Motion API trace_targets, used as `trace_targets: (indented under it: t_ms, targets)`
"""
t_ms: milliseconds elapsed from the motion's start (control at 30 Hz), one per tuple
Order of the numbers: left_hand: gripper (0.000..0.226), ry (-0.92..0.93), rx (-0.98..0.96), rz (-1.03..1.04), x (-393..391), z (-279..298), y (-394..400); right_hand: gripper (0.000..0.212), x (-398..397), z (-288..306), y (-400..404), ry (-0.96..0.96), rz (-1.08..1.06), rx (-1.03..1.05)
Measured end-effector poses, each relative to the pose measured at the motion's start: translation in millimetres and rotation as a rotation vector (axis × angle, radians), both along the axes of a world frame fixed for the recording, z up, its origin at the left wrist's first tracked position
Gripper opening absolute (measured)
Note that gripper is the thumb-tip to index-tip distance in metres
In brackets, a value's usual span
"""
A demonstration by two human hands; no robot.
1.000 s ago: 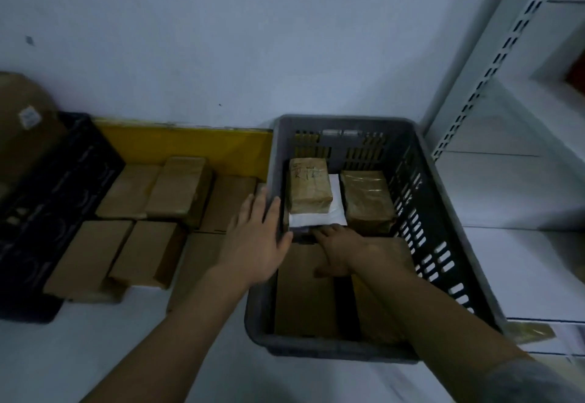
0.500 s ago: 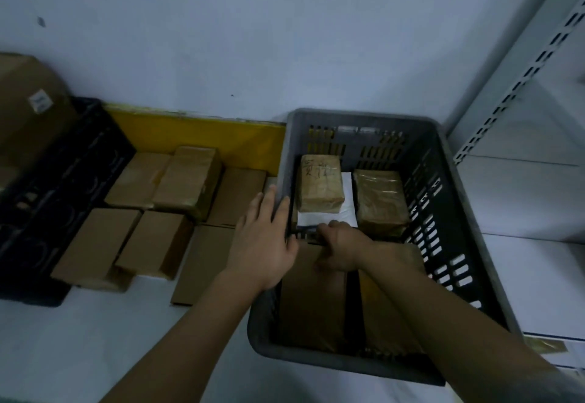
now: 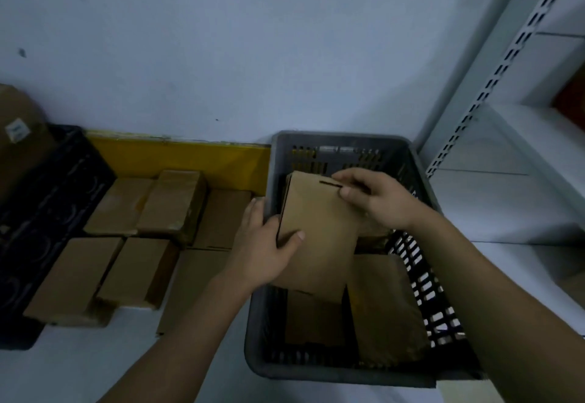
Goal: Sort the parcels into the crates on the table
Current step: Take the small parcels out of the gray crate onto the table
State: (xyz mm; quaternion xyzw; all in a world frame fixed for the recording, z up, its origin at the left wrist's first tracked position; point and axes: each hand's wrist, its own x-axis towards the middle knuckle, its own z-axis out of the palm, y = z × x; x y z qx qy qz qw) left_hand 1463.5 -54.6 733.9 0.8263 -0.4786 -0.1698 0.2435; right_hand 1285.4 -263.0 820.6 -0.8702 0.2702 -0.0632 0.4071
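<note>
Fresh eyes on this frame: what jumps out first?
Both hands hold a flat brown parcel tilted up over the grey crate: the left hand grips its left edge, the right hand pinches its top corner. More brown parcels lie in the crate, and a cluster of boxes sits to its left beside a black crate.

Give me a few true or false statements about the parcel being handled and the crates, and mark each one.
1. Both hands hold the flat brown parcel. True: the left hand grips its left edge, the right hand pinches its top.
2. That parcel lies flat on the table. False: it is held tilted above the grey crate.
3. The grey crate holds nothing else. False: another brown parcel lies inside.
4. Boxes sit left of the grey crate. True.
</note>
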Motion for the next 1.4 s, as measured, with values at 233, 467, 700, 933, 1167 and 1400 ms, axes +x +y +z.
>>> trace_targets:
  t_ms: [233, 467, 700, 933, 1167, 1400]
  targets:
    - [0.048, 0.329, -0.295, 0.042, 5.4, 25.5, -5.2, 0.045, 0.6, 16.9, -1.3, -0.268, -0.181, 0.080]
    - [0.019, 0.659, -0.517, 0.336, 13.9, 49.7, -4.7, 0.043, -10.4, -88.7, 5.8, 0.207, -0.153, -0.114]
    - [0.027, 0.666, -0.506, 0.471, 47.0, 46.7, 19.2, 0.064, 14.4, -217.5, 3.2, 0.784, 0.245, -0.252]
    - [0.036, 0.666, -0.398, 0.670, 68.6, 22.6, 68.2, 0.127, 52.7, -268.8, 11.8, 0.963, 0.356, -0.504]
    - [0.034, 0.676, -0.369, 0.747, 74.9, 15.7, 80.2, 0.141, 61.2, -269.0, 20.2, 0.994, 0.364, -0.531]
    - [0.038, 0.672, -0.372, 0.705, 68.0, 20.6, 72.1, 0.072, 63.3, -267.4, 49.1, 0.952, 0.294, -0.473]
